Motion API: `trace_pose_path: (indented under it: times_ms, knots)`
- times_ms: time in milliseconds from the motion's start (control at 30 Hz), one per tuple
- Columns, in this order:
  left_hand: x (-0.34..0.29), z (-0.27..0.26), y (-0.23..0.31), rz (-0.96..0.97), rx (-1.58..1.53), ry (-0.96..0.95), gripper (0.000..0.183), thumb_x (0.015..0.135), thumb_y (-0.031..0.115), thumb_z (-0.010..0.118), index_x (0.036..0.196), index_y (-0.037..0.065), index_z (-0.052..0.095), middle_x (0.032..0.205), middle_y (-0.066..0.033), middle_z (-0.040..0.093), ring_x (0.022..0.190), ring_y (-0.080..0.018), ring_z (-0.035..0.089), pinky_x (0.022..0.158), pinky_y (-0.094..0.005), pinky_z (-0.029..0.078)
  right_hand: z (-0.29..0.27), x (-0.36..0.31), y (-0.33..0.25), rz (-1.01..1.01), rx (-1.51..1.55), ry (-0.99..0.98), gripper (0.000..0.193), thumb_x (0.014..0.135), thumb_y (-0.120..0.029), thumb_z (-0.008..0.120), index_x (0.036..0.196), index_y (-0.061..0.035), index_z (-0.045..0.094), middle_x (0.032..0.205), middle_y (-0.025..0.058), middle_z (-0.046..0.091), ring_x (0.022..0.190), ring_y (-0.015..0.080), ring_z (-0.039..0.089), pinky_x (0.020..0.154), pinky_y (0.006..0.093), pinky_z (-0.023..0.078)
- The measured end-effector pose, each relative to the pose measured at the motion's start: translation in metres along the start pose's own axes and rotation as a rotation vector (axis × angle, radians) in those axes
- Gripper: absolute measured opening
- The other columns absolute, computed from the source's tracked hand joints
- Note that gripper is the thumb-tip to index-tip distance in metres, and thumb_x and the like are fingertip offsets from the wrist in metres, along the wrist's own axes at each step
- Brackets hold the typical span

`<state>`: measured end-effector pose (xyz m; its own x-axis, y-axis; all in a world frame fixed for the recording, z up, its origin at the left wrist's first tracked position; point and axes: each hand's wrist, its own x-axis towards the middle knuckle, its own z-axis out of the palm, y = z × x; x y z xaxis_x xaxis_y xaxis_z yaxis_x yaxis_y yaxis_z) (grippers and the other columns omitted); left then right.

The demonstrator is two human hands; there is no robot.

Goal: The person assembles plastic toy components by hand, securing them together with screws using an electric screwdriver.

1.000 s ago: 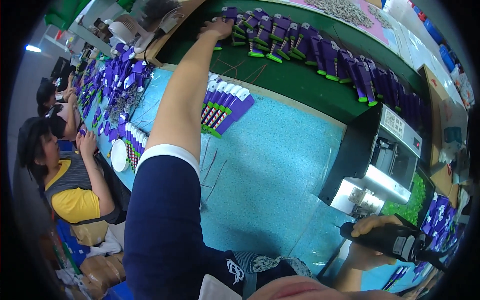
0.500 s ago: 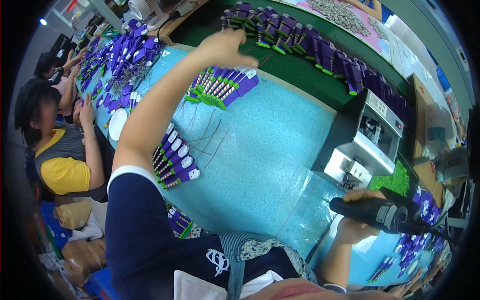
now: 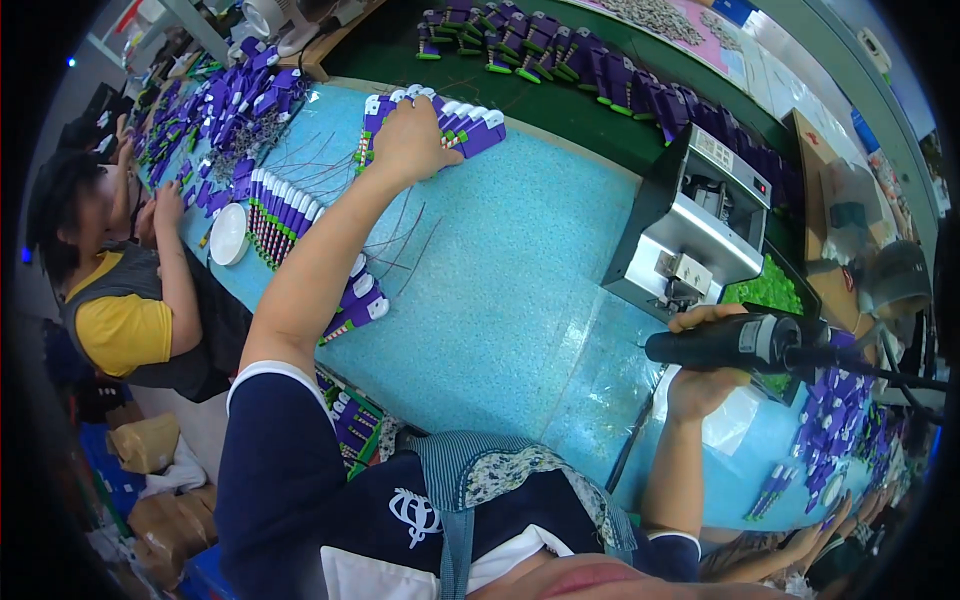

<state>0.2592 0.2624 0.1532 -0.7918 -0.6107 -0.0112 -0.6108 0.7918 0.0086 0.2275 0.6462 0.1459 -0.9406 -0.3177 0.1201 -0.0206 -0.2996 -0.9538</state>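
Note:
My left hand [image 3: 408,142] lies over a row of purple plastic pieces [image 3: 482,130] with white ends and green tips at the table's far left. Its thumb stands apart from the spread fingers, whose tips touch the white ends. Whether a piece is pinched under them is hidden. My right hand [image 3: 705,388] is closed around a black electric screwdriver [image 3: 715,342], held level above the table's right side with its bit to the left. More purple pieces [image 3: 285,212] fan out beside my left forearm, which covers part of them.
A silver-and-black machine [image 3: 690,235] stands at the right, near a tray of green parts [image 3: 768,295]. Behind the blue table [image 3: 510,290] runs a green belt [image 3: 385,55] with rows of purple pieces. A white bowl [image 3: 229,235] and a co-worker [image 3: 125,320] are at the left.
My left hand has come down from above the green belt onto the row of purple pieces. The right hand still holds the screwdriver. The whole view has shifted slightly.

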Motion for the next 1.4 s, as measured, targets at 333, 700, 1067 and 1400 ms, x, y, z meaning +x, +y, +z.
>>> trace_pose_path:
  times_ms: [333,700,1067,1400]
  knots:
    - [-0.046,-0.016,0.037,0.184,-0.26,-0.306,0.05,0.066,0.036,0.072,0.095,-0.002,0.057,0.095,-0.0231,0.063,0.091,-0.0393,0.06,0.08,-0.0442,0.048,-0.002,-0.001,0.009,-0.067,0.005,0.034,0.088,0.072,-0.08,0.048,0.116,-0.0039,0.043,0.086,0.0134,0.057,0.079,0.0233,0.057,0.075,0.0352,0.048]
    - [-0.163,-0.003,0.077,0.33,-0.461,-0.446,0.046,0.07,0.03,0.074,0.095,0.0,0.051,0.09,-0.0195,0.06,0.08,-0.0391,0.061,0.068,-0.0472,0.049,-0.002,0.004,-0.001,-0.111,0.054,-0.073,0.093,0.076,-0.083,0.035,0.116,0.0008,0.042,0.072,0.0141,0.058,0.059,0.0199,0.055,0.056,0.0302,0.045]
    - [-0.193,0.006,0.112,-0.128,-1.532,-1.071,0.056,0.073,0.013,0.075,0.121,0.0,0.051,0.103,-0.0053,0.062,0.091,-0.0127,0.058,0.083,-0.0281,0.047,0.02,0.073,-0.026,-0.331,0.313,-0.177,0.094,0.078,-0.084,0.025,0.114,-0.001,0.05,0.071,0.0152,0.058,0.056,0.0216,0.054,0.052,0.0311,0.044]
    - [-0.194,0.005,0.136,-0.26,-1.672,-1.278,0.055,0.075,0.01,0.073,0.124,0.001,0.051,0.105,-0.006,0.062,0.092,-0.0132,0.059,0.083,-0.0272,0.047,0.028,0.033,-0.051,-0.257,0.236,-0.25,0.093,0.075,-0.086,0.03,0.115,-0.0041,0.048,0.074,0.0118,0.057,0.056,0.02,0.053,0.052,0.0318,0.042]
